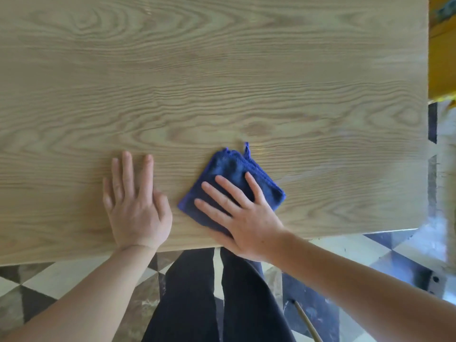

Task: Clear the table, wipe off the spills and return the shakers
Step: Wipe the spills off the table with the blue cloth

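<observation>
Head view. Table (222, 70) top is bare wood grain; no dishes, no shakers in view. A faint pale sheen shows on the wood just past the cloth's far corner and out toward the right edge; cannot tell if it is wet residue or glare.

Cloth (229, 174): blue, folded into a rough square, lying flat near the table's near edge, right of centre. A small hanging loop sticks out at its far corner. The stitched hem is visible along the right side.

Right hand (246, 218): palm down on the near half of the cloth, fingers (222, 191) spread and straight, not curled round anything. It presses, it does not grip. The heel of the hand overhangs the table edge.

Left hand (137, 206): flat on bare wood just beside the cloth, not touching it, fingers extended and close together, holding nothing. Likely bracing.

Handling, judged: the cloth is light, soft and limp, with a pile that should drag on the wood, not skate. Folded layers may slide over each other and unfold under a sideways push, so pressure should sit across the middle with fingers wide. To lift it, pinch the folded edge or the loop; a single corner would let it fall open. Not fragile.

Shaker return is not yet visible as done.
</observation>
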